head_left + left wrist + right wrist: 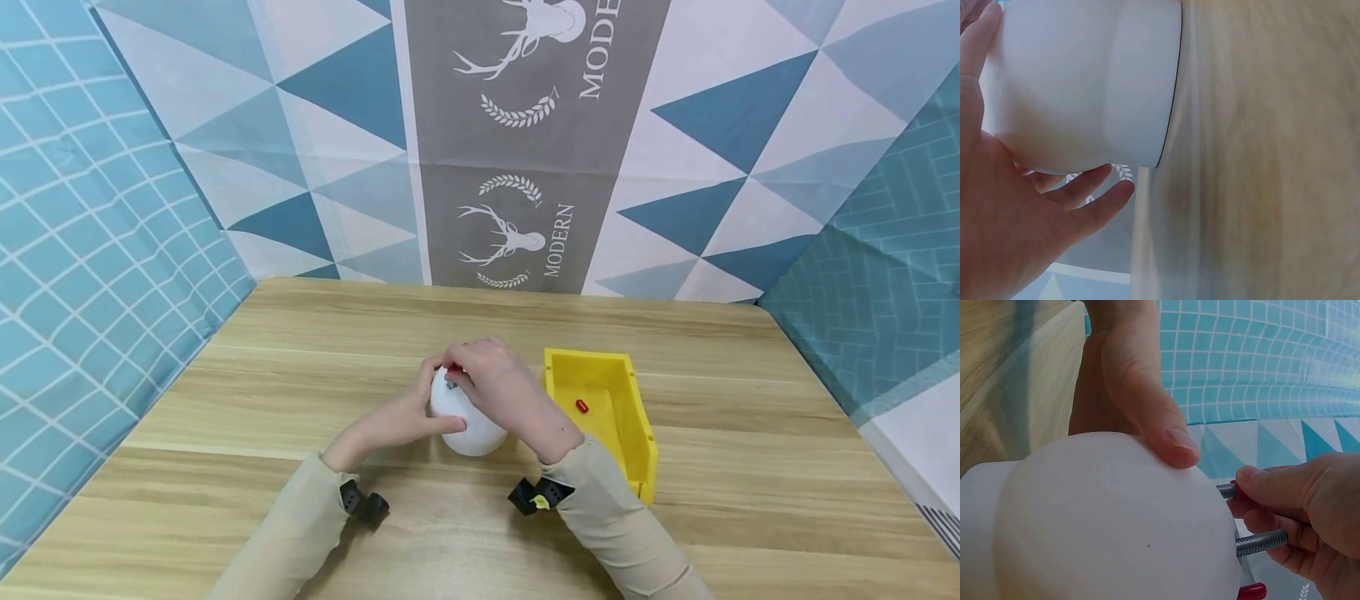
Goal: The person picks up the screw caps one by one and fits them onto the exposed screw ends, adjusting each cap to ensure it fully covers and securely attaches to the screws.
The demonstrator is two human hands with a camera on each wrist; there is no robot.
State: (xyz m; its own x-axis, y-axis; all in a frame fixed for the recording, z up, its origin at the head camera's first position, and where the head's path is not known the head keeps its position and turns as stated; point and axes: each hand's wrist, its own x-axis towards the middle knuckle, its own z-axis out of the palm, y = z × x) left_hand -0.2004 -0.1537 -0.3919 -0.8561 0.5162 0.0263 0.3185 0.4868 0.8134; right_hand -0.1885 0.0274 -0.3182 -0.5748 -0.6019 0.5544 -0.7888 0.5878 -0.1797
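A white rounded body [471, 435] with a flatter base stands on the table, threaded bolts projecting from its top. My left hand [401, 414] holds it from the left, thumb on the near side and fingers round the far side. Over its top, my right hand [510, 393] pinches a red cap [1243, 491] at the end of one bolt, whose grey thread shows below the cap. A second bolt [1262, 543] beside it is bare. Lower in the right wrist view, another red cap [1252, 591] covers a further bolt.
A yellow bin [587, 354] stands just right of the white body, partly behind my right forearm. One red cap [582, 406] lies inside it. The wooden table [750, 433] ends at a patterned wall covering at the back.
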